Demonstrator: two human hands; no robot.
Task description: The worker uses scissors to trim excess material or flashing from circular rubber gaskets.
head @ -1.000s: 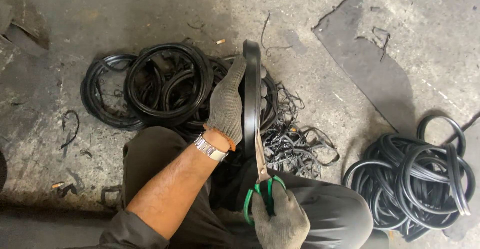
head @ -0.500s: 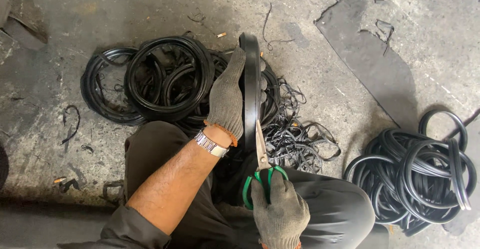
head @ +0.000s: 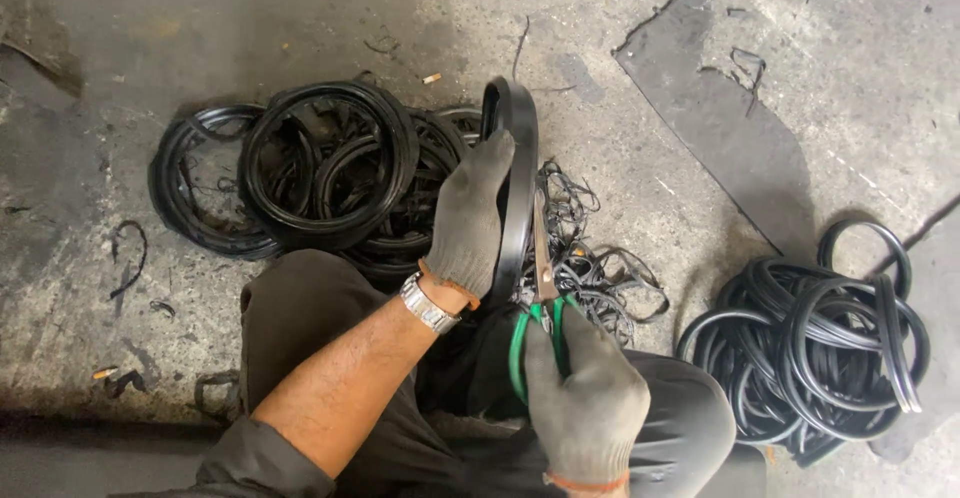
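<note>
Over the lap, the left hand (head: pixel 468 220) gripped the upright black rubber ring (head: pixel 520 173), unchanged from before; beside it, the right hand (head: pixel 585 398) squeezed green-handled scissors (head: pixel 543 288), blades nudged higher along its edge.

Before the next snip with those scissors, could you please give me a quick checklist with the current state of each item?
1. Left hand grips the upright rubber ring: ok.
2. Right hand in the green scissors handles: ok.
3. Blades against the ring's edge: ok.
4. Left fingers clear of the blades: ok.
5. Both hands gloved: ok.
6. How far the blades bite: cannot tell.
</note>
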